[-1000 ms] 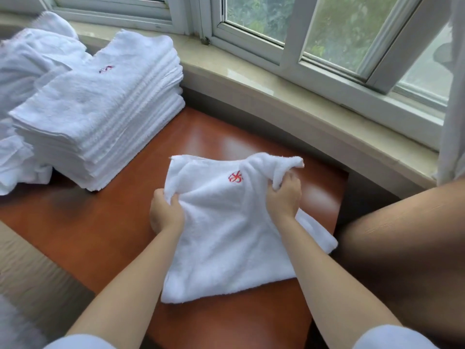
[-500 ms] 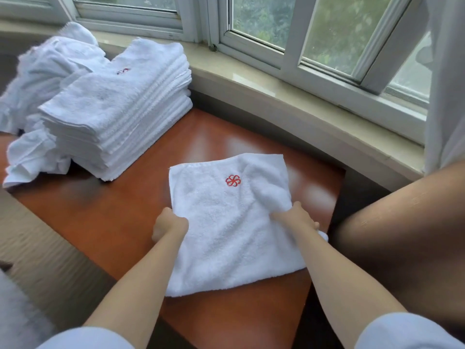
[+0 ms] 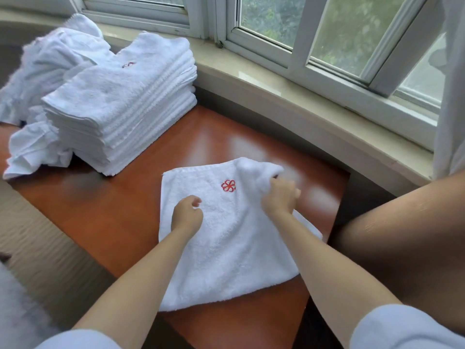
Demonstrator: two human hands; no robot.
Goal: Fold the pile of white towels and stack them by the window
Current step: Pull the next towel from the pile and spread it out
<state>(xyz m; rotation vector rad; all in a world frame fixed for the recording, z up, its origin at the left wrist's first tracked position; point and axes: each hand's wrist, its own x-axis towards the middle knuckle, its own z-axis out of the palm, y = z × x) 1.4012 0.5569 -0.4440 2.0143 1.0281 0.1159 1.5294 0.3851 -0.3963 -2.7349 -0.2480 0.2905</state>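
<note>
From the head view, 1 towel point(image 3: 226, 238) is seen spread on the table point(image 3: 120, 217), near its window-side end, with a red logo point(image 3: 228, 185) facing up. Its far right corner is bunched and lifted slightly, grasped by the right hand point(image 3: 279, 197), whose fingers are curled into the cloth. The left hand point(image 3: 187, 215) rests on the towel just left of the middle, fingers loosely curled; nothing is gripped by it, and it seems to serve only to pin the cloth down.

A stack point(image 3: 120, 107) of folded towels is seen at the far left of the table, touching the sill point(image 3: 276, 89) below the window point(image 3: 352, 34). Behind and left of the stack lies a loose pile point(image 3: 47, 79) of unfolded towels, touching it.

The towel is judged to be light, soft and limp: no shape will be kept when it is lifted, and any unsupported part will droop. The terry surface should give a sure grip and is not likely to slip on the fingers, though it may slide on the glossy table. It is best taken at 2 corners of 1 edge, so that the edge stays straight while it is carried over. Nothing here is fragile.
</note>
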